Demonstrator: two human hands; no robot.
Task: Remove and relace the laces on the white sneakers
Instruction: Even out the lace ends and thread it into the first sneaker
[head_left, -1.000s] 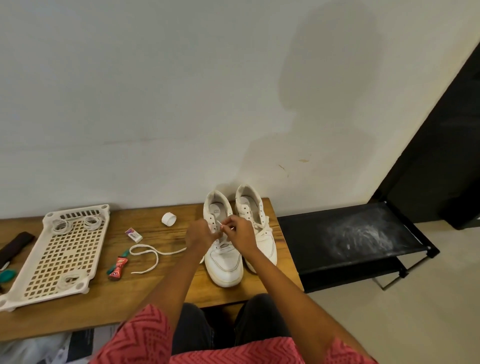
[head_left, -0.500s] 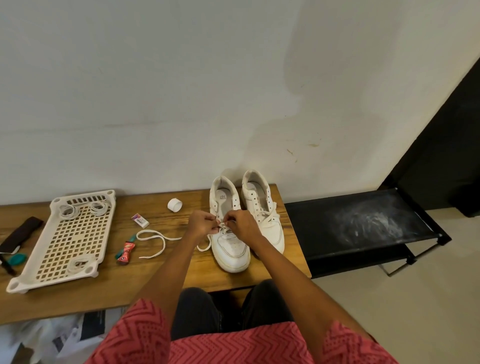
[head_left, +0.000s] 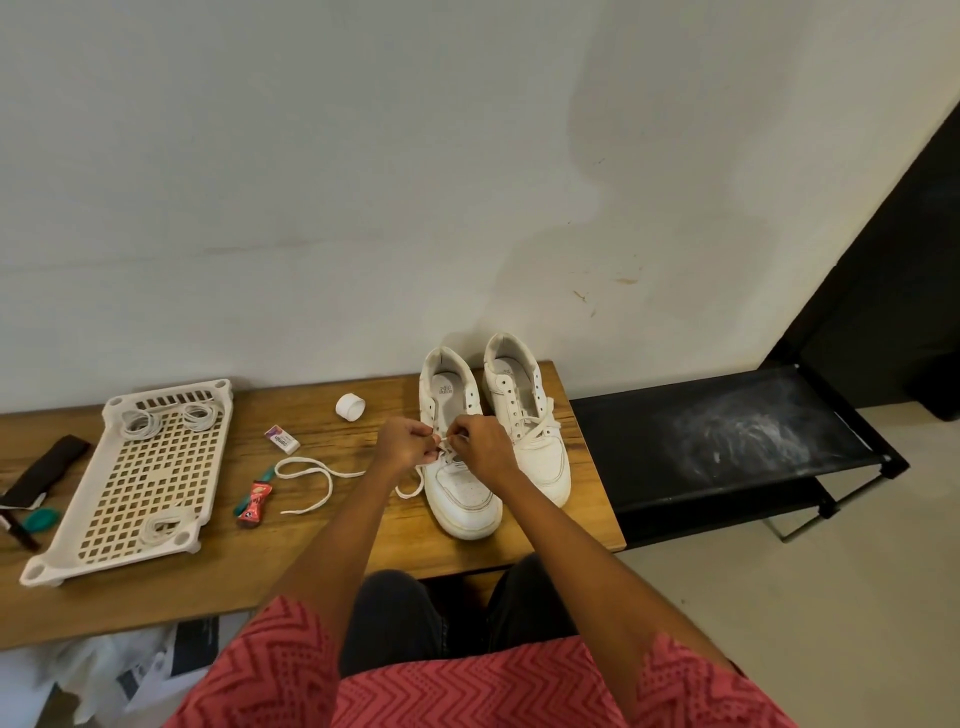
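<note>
From the head view, two white sneakers are sitting side by side at the right end of the wooden tabletop (head_left: 291, 566), heels toward the wall and toes toward the person. The left hand (head_left: 405, 441) and the right hand (head_left: 480, 444) are meeting over the lower eyelets of the left sneaker (head_left: 460, 467), and the fingers of both hands are curling in and pinching the white lace (head_left: 317, 480) at that spot. From the left hand, the loose length of this lace is trailing leftward across the tabletop in an open loop. The upper eyelets of the left sneaker are showing bare. The right sneaker (head_left: 530, 431) is standing just beside it, touching or nearly touching, with its own lace crossing loosely over the middle. To the left, a small white roll (head_left: 349, 406) and an eraser (head_left: 282, 438) are lying near the wall side, and a red wrapper (head_left: 254, 504) is lying beside the lace loop. Farther left, a white perforated tray (head_left: 130, 478) is holding coils of white cord. A black rack (head_left: 727, 447) is standing right of the tabletop.
</note>
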